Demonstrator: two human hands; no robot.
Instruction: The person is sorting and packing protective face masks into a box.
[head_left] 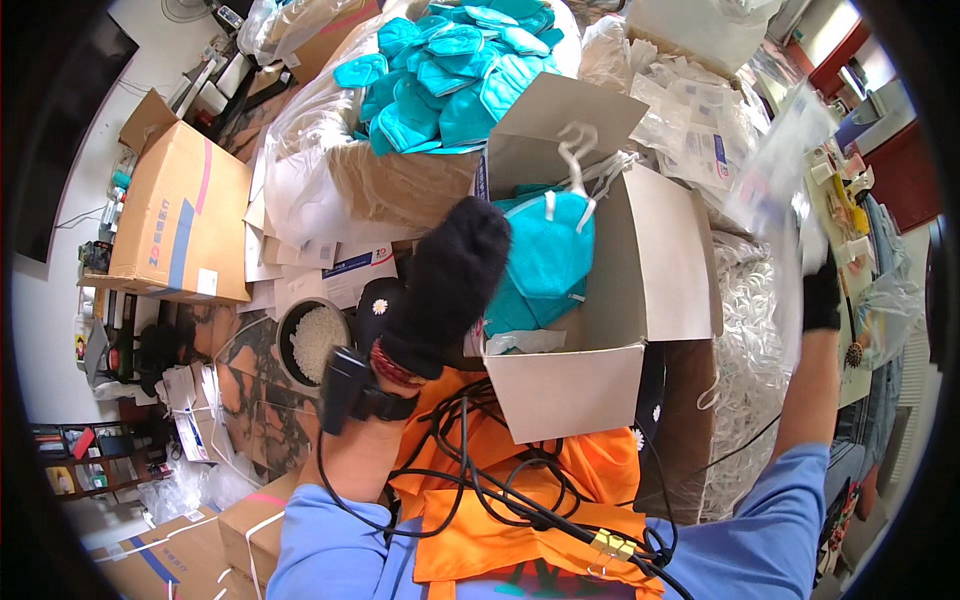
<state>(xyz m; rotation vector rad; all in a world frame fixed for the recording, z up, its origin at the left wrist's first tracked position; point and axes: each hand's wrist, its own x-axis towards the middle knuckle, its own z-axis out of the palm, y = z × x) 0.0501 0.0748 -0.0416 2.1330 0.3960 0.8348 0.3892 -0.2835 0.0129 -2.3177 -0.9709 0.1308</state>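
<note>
An open white carton [640, 250] with raised flaps sits over my lap. Inside it lie teal face masks [550, 245] with white ear loops. My left hand [455, 270], in a black glove, is at the carton's left edge, right against the top mask. Its fingers look drawn together; their tips and whatever they grip are hidden. Out to the right, my black-gloved right hand [822, 290] is closed on a clear plastic bag [790, 165], which is smeared by motion. That hand is partly covered by the plastic.
Beyond the carton, a plastic-lined box holds a heap of teal masks [455, 75]. Flat clear packets [690, 120] fill another box, back right. A brown carton [185, 215] and a bowl of white grains [318, 340] stand left. Black cables [465, 440] cross my orange apron [570, 480].
</note>
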